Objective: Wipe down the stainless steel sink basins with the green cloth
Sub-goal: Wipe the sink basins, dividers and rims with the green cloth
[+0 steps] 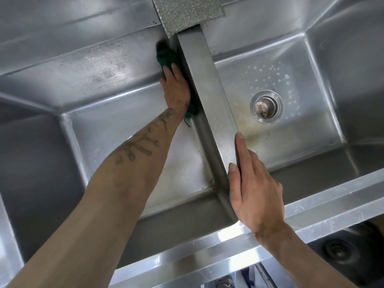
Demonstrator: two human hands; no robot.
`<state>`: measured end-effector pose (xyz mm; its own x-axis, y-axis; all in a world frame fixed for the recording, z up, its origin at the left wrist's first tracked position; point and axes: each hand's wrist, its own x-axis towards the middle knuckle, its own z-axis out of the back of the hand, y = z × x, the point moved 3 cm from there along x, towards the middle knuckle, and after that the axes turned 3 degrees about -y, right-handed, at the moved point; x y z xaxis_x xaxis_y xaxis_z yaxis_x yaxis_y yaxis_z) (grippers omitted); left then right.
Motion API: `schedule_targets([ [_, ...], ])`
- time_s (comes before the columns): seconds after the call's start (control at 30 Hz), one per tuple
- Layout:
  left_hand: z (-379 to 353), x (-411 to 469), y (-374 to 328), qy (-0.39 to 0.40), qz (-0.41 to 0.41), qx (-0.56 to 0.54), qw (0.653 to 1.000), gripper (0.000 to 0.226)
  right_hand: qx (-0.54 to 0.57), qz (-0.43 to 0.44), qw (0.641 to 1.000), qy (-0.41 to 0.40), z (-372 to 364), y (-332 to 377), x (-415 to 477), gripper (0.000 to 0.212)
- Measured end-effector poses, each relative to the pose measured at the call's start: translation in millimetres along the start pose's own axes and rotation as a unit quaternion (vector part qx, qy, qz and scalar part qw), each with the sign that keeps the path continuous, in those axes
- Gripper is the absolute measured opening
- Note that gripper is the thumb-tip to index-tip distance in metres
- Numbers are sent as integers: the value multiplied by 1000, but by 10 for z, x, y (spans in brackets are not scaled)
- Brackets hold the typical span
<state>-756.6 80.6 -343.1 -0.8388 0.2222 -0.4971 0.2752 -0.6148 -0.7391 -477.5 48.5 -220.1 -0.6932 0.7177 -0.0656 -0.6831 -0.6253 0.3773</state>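
Setting: a stainless steel double sink [311,208] seen from above, with a divider [207,90] running between the left basin [116,129] and the right basin [295,140].
Cloth: the green cloth [166,57] is in the left basin, bunched against the divider's wall near the far corner. A tail of it shows below the wrist.
Left hand: I have the left hand [176,88] laid over the cloth, fingers fairly straight and pressing rather than curled round it. I judge the flat palm spreads pressure along the wall.
Right hand: the right hand [255,183] lies on the divider's top near the front, fingers straight and together, holding nothing. It looks like a brace for the long reach.
Right basin: yellowish staining and pale spots lie around the drain [266,106], so I judge this side not yet wiped.
Back ledge: a grey speckled pad [187,13] hangs over it, touching the divider's far end.
Next: I would draw the cloth along the wall toward the front, then cover the floor.
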Motion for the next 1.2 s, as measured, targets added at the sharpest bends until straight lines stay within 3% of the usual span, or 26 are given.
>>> schedule_targets([
  [0.13,144,-196,-205,-42,-58,-114,991,36,6,1,1000,3,20,17,6,57],
  [0.3,175,-316,-221,-56,-168,-140,974,25,13,8,1000,0,6,13,16,57],
  [0.47,120,-186,-232,-36,-79,-120,989,37,-2,1,1000,-8,2,10,7,57],
  [0.63,278,-625,-250,-72,-189,-169,965,22,2,2,1000,-10,-7,12,11,57],
  [0.73,201,-750,-160,-92,-203,-173,959,19,3,0,1000,-6,12,24,7,57],
  [0.97,-132,-689,435,-6,-31,-36,999,38,11,0,1000,7,6,18,8,57],
  [1.2,-68,-1131,620,-36,-148,-66,986,28,9,1,1000,4,6,14,4,58],
])
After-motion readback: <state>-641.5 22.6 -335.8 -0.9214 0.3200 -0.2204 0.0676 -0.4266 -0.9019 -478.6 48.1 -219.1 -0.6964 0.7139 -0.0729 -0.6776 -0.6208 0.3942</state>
